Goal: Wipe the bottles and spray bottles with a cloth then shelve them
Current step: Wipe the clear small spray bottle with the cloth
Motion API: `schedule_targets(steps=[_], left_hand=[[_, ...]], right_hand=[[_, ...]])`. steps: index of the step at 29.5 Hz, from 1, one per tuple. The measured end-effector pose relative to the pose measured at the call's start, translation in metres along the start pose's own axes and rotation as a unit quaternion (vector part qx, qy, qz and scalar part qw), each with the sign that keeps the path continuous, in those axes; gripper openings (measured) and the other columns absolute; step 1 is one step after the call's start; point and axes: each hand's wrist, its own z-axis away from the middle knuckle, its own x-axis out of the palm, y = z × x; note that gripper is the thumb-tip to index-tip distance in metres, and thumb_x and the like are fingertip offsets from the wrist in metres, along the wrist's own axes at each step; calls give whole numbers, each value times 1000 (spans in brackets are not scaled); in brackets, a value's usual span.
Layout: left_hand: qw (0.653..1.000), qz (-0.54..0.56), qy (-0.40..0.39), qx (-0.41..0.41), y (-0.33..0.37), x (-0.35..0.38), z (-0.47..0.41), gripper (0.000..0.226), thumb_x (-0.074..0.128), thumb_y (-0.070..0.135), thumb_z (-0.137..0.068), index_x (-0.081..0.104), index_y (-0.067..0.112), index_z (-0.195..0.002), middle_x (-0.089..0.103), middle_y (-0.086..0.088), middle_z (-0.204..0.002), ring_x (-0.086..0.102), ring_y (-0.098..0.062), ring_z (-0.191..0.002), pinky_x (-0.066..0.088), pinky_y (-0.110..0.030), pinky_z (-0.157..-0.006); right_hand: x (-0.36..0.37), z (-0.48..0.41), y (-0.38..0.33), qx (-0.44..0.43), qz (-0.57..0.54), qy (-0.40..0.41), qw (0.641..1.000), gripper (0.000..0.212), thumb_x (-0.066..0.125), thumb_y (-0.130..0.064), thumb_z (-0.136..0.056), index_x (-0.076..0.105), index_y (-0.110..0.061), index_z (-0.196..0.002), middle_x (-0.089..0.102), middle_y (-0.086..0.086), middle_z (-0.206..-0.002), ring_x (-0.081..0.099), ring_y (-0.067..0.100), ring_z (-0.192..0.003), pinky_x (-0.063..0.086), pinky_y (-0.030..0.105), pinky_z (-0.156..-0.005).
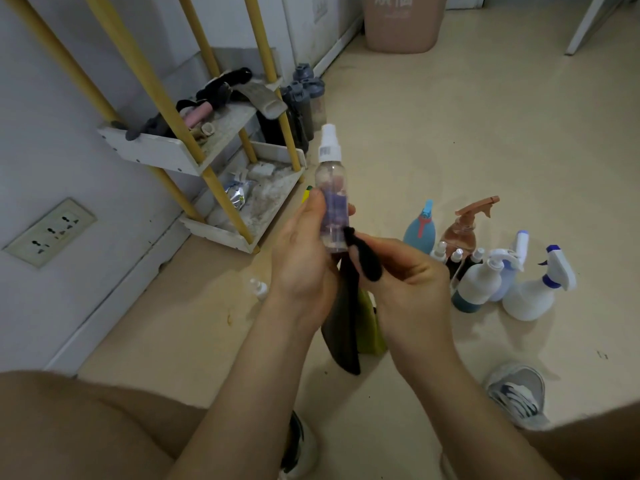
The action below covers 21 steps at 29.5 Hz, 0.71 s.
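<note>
Stretching across the frame, the beige floor [467, 140] carries clustered bottles [485, 278] at right and a yellow-poled shelf [166, 150] upper left. Centre, the left hand [301, 258] grips a clear spray bottle [334, 188]; the right hand [412, 282] pinches a dark cloth [363, 261] against it.

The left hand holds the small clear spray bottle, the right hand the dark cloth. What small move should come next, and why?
Probably rub the dark cloth upward along the small spray bottle. The left hand grips the bottle upright, and the right hand pinches the cloth, whose tip touches only the bottle's lower part; the white cap is uncovered.
</note>
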Motion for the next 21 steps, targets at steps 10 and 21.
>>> schedule_targets(steps=[10,21], left_hand=[[990,-99,-81,66,-7,3,5,18,54,8,-89,58,12,-106,70,0,-96,66,-15,-92,54,-30,-86],[947,-244,-44,206,-21,10,-1,17,59,7,-95,57,15,-110,69,4,-105,68,-1,-94,53,-21,-83]], right_hand=[[-19,-29,-15,191,-31,28,981,23,45,-22,-104,62,-8,-111,74,7,-102,74,18,-84,59,32,-75],[-30,-35,-12,128,105,67,984,28,52,-34,-100,66,-13,-87,68,0,-75,65,13,-74,51,31,-68]])
